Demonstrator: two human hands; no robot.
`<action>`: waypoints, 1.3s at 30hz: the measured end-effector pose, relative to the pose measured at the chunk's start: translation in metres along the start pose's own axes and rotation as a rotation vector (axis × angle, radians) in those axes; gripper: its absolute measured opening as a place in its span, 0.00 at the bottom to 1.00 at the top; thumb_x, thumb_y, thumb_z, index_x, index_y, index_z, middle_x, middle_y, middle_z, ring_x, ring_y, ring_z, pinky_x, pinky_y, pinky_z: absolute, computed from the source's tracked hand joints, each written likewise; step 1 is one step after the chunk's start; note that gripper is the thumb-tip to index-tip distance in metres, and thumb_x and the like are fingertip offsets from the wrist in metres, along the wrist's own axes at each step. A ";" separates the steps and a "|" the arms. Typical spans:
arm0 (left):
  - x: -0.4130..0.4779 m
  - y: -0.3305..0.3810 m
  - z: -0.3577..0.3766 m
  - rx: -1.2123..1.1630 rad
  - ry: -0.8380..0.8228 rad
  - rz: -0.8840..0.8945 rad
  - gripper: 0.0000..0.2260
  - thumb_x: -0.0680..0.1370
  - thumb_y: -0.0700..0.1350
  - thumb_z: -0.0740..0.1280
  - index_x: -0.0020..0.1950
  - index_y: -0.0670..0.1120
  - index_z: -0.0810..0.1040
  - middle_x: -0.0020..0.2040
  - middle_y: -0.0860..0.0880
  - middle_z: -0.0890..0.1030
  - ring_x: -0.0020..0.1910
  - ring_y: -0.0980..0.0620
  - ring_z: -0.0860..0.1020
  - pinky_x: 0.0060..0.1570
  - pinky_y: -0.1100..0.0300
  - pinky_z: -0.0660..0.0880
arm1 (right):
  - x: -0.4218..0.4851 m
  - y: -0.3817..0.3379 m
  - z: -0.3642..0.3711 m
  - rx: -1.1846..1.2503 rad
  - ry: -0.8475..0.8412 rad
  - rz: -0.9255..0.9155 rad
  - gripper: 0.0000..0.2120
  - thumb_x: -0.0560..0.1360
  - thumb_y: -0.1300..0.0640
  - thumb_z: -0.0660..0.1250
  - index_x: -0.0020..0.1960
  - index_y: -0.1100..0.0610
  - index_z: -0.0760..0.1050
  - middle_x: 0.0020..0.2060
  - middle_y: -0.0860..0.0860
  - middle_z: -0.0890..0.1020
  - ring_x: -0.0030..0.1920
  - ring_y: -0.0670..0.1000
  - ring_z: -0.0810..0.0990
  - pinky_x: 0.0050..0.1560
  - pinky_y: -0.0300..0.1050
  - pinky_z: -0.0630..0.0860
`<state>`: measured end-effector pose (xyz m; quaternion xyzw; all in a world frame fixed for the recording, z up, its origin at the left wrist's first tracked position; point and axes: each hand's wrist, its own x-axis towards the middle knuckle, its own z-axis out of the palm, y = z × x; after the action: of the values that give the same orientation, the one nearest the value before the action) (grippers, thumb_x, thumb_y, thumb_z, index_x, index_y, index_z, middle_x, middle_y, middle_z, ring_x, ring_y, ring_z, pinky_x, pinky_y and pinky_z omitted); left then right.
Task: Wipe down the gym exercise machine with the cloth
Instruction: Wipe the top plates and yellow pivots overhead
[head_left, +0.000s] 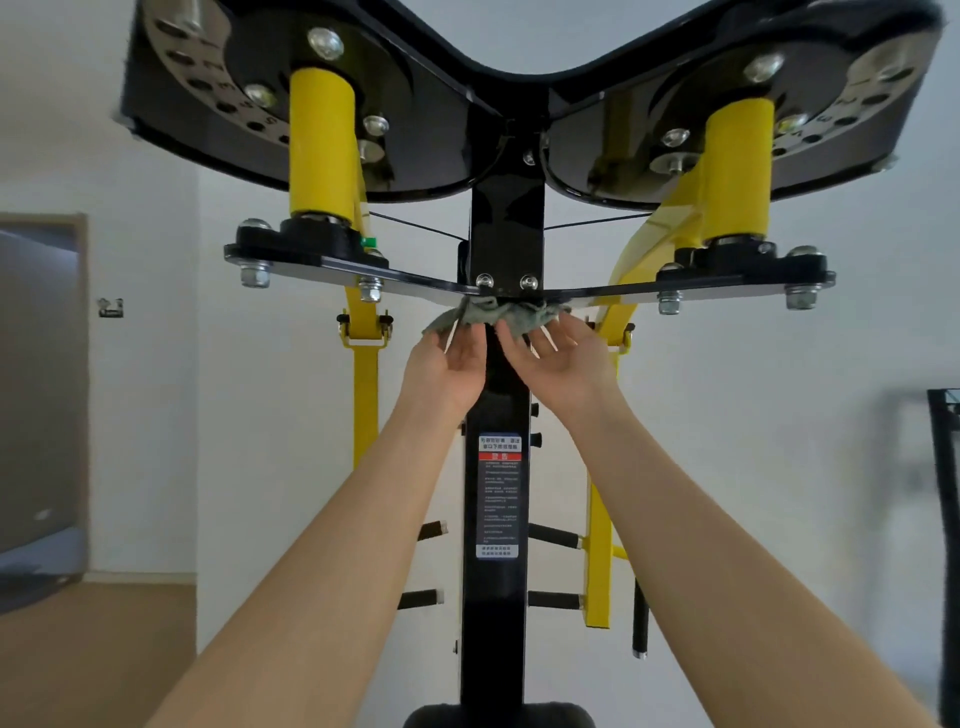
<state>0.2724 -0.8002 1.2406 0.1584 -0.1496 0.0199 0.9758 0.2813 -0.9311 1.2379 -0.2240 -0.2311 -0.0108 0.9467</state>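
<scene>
- Head view, tilted upward along the exercise machine (501, 234): the grey-green cloth (498, 314) is bunched against the underside of the lower black plate (395, 278), right where that plate meets the central column (498, 597).
- Left hand (447, 366) and right hand (558, 358) are both raised palm-up, one either side of the column. The fingers are spread and nearly straight, pushing the cloth up against the plate rather than wrapped round it.
- Step in hand, as I judge it: wiping the underside of the plate at its centre joint, with much of the machine to do.
- Next move likely calls for sliding the cloth outward along one wing of the plate, steering it round the hanging bolt (370, 289), and keeping upward pressure so the cloth does not drop.
- Fingertips are streaked with blur, so how much cloth lies beneath each hand is hard to say; it seems shared between them.
- Hidden or cut off: the plate's top face, the upper housing (415, 104) past the frame's top edge, and most of a dark pad (498, 717) at the bottom.
</scene>
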 end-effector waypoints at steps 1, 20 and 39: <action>0.001 0.008 -0.004 -0.026 -0.002 0.021 0.08 0.83 0.37 0.62 0.58 0.37 0.79 0.53 0.40 0.82 0.49 0.45 0.82 0.47 0.56 0.82 | 0.001 0.007 0.005 0.024 -0.028 0.031 0.12 0.78 0.64 0.64 0.60 0.64 0.78 0.60 0.63 0.82 0.61 0.64 0.81 0.63 0.62 0.77; -0.056 0.074 -0.013 -0.046 0.019 0.138 0.07 0.84 0.38 0.63 0.53 0.37 0.79 0.44 0.40 0.85 0.40 0.45 0.86 0.45 0.53 0.85 | -0.028 0.059 0.055 -0.045 -0.127 0.258 0.12 0.80 0.59 0.68 0.61 0.63 0.77 0.54 0.60 0.84 0.54 0.57 0.84 0.53 0.50 0.82; 0.008 -0.005 -0.092 0.633 0.227 -0.098 0.10 0.81 0.48 0.69 0.59 0.45 0.82 0.46 0.48 0.87 0.44 0.52 0.85 0.37 0.60 0.80 | -0.037 0.018 -0.087 -0.858 0.443 0.033 0.08 0.75 0.55 0.74 0.52 0.57 0.82 0.47 0.55 0.87 0.47 0.52 0.85 0.45 0.47 0.81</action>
<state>0.3069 -0.7756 1.1578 0.4572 -0.0185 0.0357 0.8885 0.2879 -0.9556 1.1453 -0.5903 0.0048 -0.1374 0.7954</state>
